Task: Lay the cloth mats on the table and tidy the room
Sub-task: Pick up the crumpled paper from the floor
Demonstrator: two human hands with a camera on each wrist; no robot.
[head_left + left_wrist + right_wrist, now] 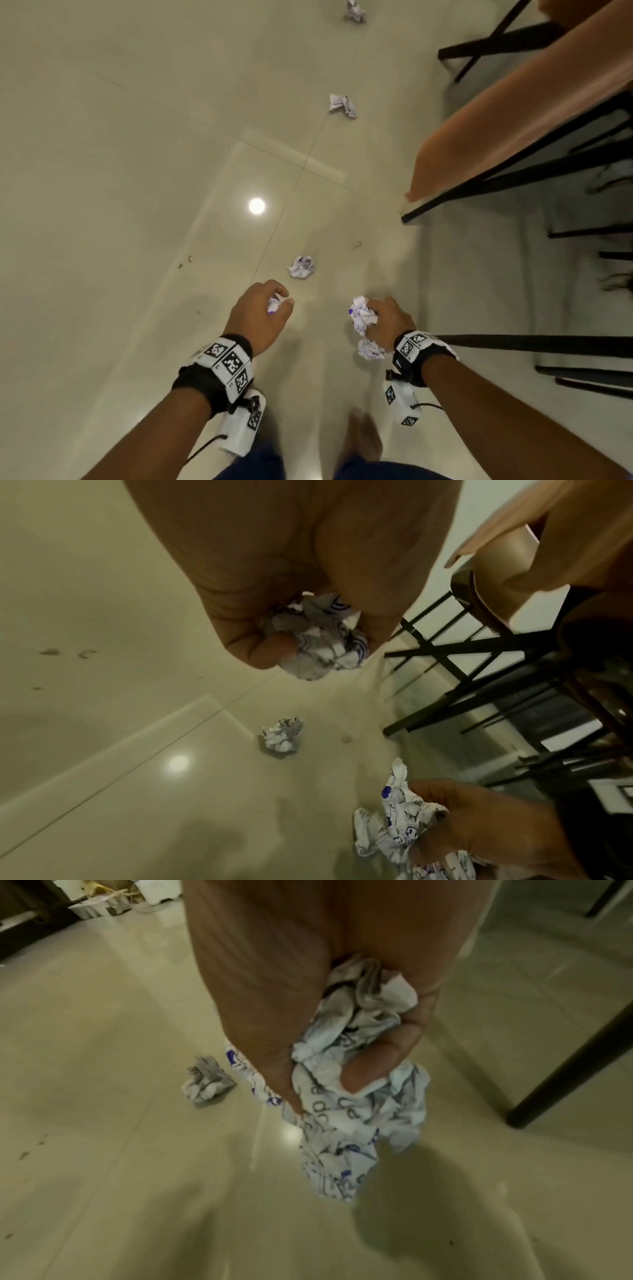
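My left hand [274,301] grips one crumpled white paper ball with purple print [318,639]. My right hand [380,317] holds a bigger bunch of crumpled printed paper [349,1096], which sticks out above and below the fist. Another crumpled paper ball [301,268] lies on the tiled floor just ahead of my left hand; the same ball shows in the left wrist view [282,737] and the right wrist view [207,1079]. Two more paper balls lie farther off, one [342,106] mid-floor and one [354,10] at the top edge.
A table with an orange-brown cloth top [513,102] and black metal legs [479,192] stands to the right, with chair legs [565,342] beneath it. Glossy cream floor tiles [137,171] spread to the left. My bare foot [363,442] is below. Small debris specks [186,260] dot the floor.
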